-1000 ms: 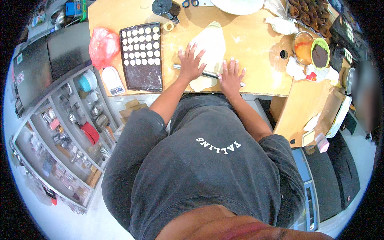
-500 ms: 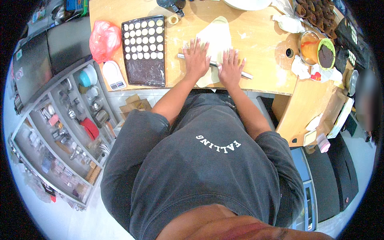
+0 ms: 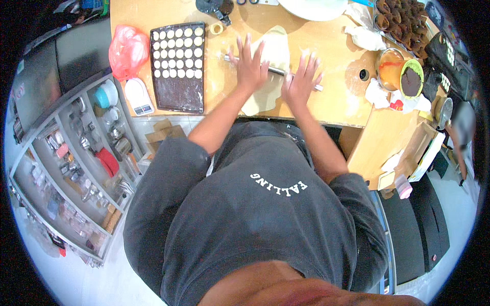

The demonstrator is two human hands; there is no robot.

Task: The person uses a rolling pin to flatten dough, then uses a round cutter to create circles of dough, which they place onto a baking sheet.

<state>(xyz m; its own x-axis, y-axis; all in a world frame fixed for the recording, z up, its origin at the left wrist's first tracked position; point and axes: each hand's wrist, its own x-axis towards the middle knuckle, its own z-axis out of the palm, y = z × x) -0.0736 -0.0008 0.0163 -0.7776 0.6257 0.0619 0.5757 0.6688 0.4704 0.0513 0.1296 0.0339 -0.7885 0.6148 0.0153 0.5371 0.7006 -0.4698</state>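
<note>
A thin sheet of pale dough (image 3: 276,46) lies on the wooden table, stretching from the table's near edge toward the back. Across it, slightly slanted, rests a slim metallic rolling pin (image 3: 277,70). My left hand (image 3: 251,69) lies flat over the pin's left part, fingers spread and pointing away from me. Toward its right end, my right hand (image 3: 300,84) is on the pin with fingers stretched out. Both palms hide parts of the pin. To the left, a dark baking tray (image 3: 178,94) carries rows of small round pale dough pieces, its near part bare.
Left of the tray are a pink plastic bag (image 3: 127,53) and a white kitchen scale (image 3: 139,97). A dough ring or tape roll (image 3: 217,28) lies behind. Rightward stand a metal bowl (image 3: 388,66), a green-rimmed cup (image 3: 411,79) and a brown-cupped tray (image 3: 400,23). Another person (image 3: 463,127) is far right.
The rolling pin has moved a little away from me over the dough, both hands going with it. My right hand now leans more to the right. The whole view has shifted slightly.
</note>
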